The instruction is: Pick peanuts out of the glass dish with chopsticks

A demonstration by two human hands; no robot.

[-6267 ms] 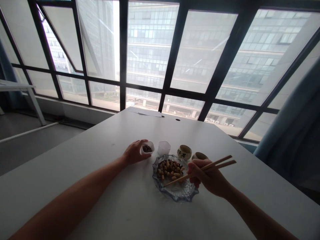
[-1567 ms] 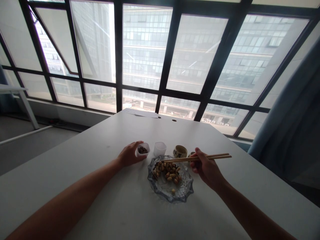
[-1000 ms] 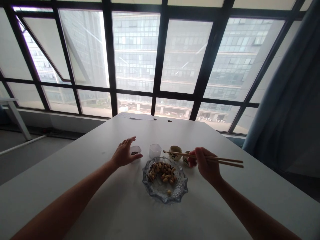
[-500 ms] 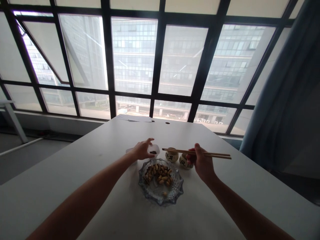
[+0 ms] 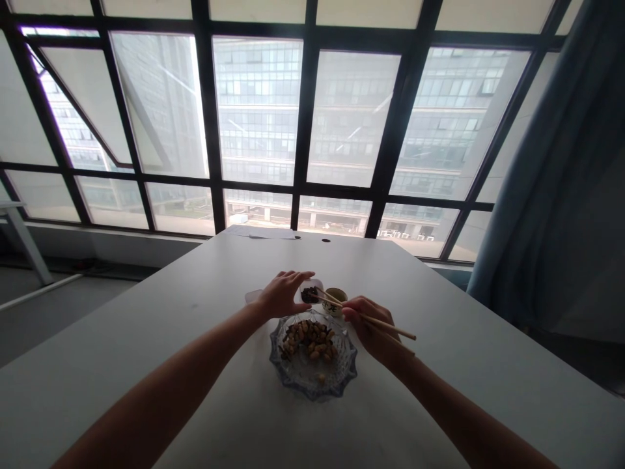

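Observation:
My left hand (image 5: 283, 294) grips a small clear plastic container (image 5: 318, 284) between thumb and fingers, tilted toward me. Small dark pieces (image 5: 308, 295) lie in the container; their kind is too small to tell. A pair of wooden chopsticks (image 5: 390, 327) is held in my right hand (image 5: 374, 321), with the tips at the dark pieces. Directly in front of both hands stands a scalloped glass bowl (image 5: 336, 381) of mixed nuts (image 5: 319, 352), some looking like peanuts. One small ceramic jar (image 5: 334, 308) with dark lettering stands behind the chopsticks.
A pale translucent container or lid (image 5: 253, 296) shows partly behind my left wrist. Papers (image 5: 263, 232) lie at the far end of the white table (image 5: 205, 397). Beyond it are black-framed windows, and a blue curtain (image 5: 522, 195) hangs at the right.
My right hand has lowered the chopsticks and brought their tips into the container, now covering the second jar. My left hand has tipped the container toward me, showing more of the dark pieces.

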